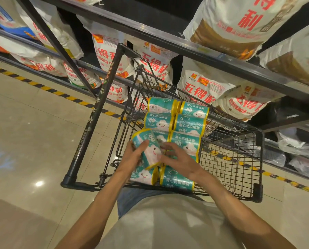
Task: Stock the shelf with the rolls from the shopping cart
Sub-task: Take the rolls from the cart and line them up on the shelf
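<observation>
both hands are down in the shopping cart, working on one roll that sits tilted on top of the other rolls stacked in two rows along the basket's left half. the lifted roll's long axis runs from upper left, where its yellow end points toward the cart's handle side rail, down to lower right toward the person's body, so it lies askew to the rolls under it, which lie crosswise in neat pairs.

the left hand wraps the roll from its left flank, its fingers curled over the top face. the right hand comes in from the right, its fingers spread and bent, the tips at the roll's right edge and over the neighbouring roll; whether it truly grips the lifted roll or only steadies it i cannot tell. the left hand looks the surer holder.

the shelf stands ahead and to the right, beyond the cart's far wire wall, its levels filled with white sacks printed in red. by my judgement the roll must rise up and forward, clearing the wire rim, before it can reach any shelf level.
</observation>
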